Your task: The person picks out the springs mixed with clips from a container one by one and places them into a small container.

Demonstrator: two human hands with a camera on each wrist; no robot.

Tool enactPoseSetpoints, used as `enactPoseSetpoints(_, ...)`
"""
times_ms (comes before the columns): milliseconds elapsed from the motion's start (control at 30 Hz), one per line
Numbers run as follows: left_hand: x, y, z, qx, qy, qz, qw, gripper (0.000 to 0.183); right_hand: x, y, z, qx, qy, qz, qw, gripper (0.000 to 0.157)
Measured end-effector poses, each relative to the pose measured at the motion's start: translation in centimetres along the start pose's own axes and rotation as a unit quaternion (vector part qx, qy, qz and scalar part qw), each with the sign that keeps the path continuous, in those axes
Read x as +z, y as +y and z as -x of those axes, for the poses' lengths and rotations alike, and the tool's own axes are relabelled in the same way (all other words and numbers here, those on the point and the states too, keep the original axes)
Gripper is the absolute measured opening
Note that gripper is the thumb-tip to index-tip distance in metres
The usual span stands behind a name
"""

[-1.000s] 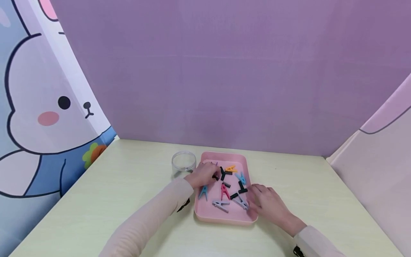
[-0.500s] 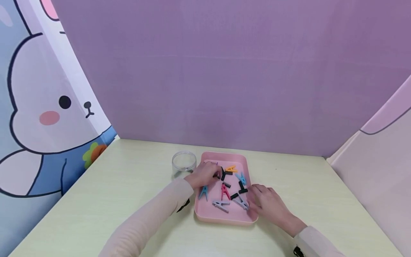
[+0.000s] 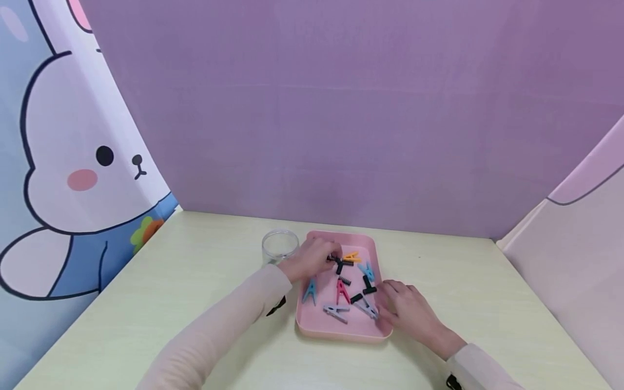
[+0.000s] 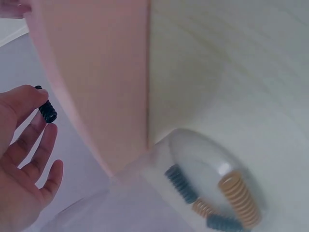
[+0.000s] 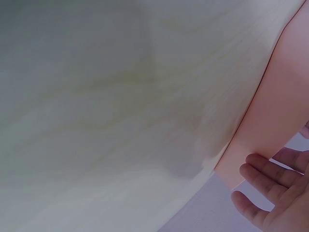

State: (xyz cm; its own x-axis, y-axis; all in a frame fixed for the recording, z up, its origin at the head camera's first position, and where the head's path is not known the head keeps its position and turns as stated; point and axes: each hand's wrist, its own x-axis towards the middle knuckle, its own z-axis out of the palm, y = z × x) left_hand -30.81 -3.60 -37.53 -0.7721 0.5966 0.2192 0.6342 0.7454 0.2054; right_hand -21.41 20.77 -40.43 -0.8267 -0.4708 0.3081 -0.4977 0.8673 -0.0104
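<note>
My left hand (image 3: pixel 314 255) pinches a small black coil spring (image 4: pixel 48 111) between thumb and index finger, over the back left of a pink tray (image 3: pixel 341 335). Its other fingers are spread and slightly bent. In the tray lie several black springs (image 3: pixel 369 290), grey clips (image 3: pixel 335 312), blue clips (image 3: pixel 310 291), a red clip (image 3: pixel 342 291) and a yellow clip (image 3: pixel 351 257). My right hand (image 3: pixel 409 306) touches the tray's right side, and in the right wrist view its relaxed fingers (image 5: pixel 265 181) lie by the outer wall.
Left of the tray stands a clear round container (image 3: pixel 280 245), partly behind my left hand. Blue springs (image 4: pixel 181 183) and tan springs (image 4: pixel 240 198) lie in it. A purple partition (image 3: pixel 341 135) rises behind the pale table (image 3: pixel 219 244), and a cartoon-printed cloth (image 3: pixel 83 135) hangs at the left.
My left hand has risen slightly toward the back and right, carrying the black spring with it. The right hand and the tray have stayed where they were.
</note>
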Motion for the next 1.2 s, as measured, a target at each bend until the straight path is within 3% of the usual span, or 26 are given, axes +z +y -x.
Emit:
enactPoseSetpoints(233,-2.3,0.2,0.5,0.034,0.034,-0.037,0.9981,0.016,-0.1,-0.2,0.0,-0.001,0.001,-0.001,1.0,0.044)
enactPoseSetpoints(400,-3.7,0.0,0.9,0.033,0.031,-0.037,0.9983,0.015,-0.1,-0.2,0.0,-0.003,0.004,0.0,1.0,0.044)
enactPoseSetpoints(667,-4.9,-1.4,2.1,0.011,0.027,-0.031,0.9991,0.018,0.0,-0.2,0.0,-0.004,0.008,0.0,1.0,0.043)
enactPoseSetpoints(1200,-6.4,-4.0,4.8,0.008,0.097,-0.003,0.9953,0.014,-0.1,-0.2,0.0,0.005,-0.005,0.002,1.0,0.044)
